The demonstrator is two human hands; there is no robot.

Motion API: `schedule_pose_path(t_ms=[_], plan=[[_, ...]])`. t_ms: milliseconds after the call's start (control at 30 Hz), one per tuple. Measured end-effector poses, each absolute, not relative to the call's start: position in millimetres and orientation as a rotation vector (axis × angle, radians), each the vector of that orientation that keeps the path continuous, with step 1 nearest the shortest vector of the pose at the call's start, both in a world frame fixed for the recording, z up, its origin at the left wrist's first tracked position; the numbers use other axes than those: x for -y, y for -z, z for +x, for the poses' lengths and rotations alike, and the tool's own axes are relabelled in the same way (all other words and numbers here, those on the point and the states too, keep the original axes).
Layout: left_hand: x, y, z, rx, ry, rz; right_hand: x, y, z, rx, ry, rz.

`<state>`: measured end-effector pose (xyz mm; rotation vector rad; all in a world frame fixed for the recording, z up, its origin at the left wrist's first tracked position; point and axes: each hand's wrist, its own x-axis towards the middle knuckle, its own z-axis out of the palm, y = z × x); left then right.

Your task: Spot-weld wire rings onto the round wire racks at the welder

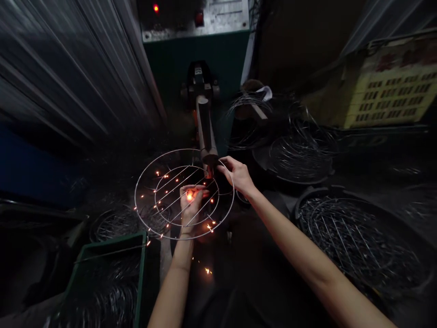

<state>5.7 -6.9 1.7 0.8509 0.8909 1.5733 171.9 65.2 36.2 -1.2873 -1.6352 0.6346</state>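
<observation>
A round wire rack (135,196), made of two concentric steel rings crossed by parallel straight rods, is held flat under the electrode arm of a spot welder (206,130). My right hand (237,175) grips the outer ring at its right side, close to the electrode tip. My left hand (191,205) is closed around the rods near the rack's centre, with a bright orange glow at the fingers. Sparks scatter over the rack and fall below it. The electrode's contact point is partly hidden by glare and the ring.
A green crate (105,248) of wire pieces stands at the lower left. Black round tubs hold stacked wire racks at the right (358,241) and behind (293,157). Loose wire coils lie around the welder. Above it is a control panel (194,18) with a lit red lamp.
</observation>
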Motion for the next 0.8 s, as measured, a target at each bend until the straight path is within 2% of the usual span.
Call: schedule_pose_path(t_ms=[100, 233, 400, 567, 800], plan=[[9, 2, -19, -0.834, -1.461, 0.833, -36, -39, 194, 1.678, -0.619, -1.293], [3, -1, -45, -0.697, -1.246, 0.617, 7, -34, 204, 1.818, -0.865, -1.208], [3, -10, -45, -0.572, -0.958, 0.603, 10, -20, 189, 1.643, -0.623, -1.285], [18, -12, -20, -0.572, -1.111, 0.6, -30, -16, 184, 1.593, -0.783, -1.245], [18, -16, 0, -0.617, -1.315, 0.62, -61, -23, 165, 1.577, -0.655, -1.195]])
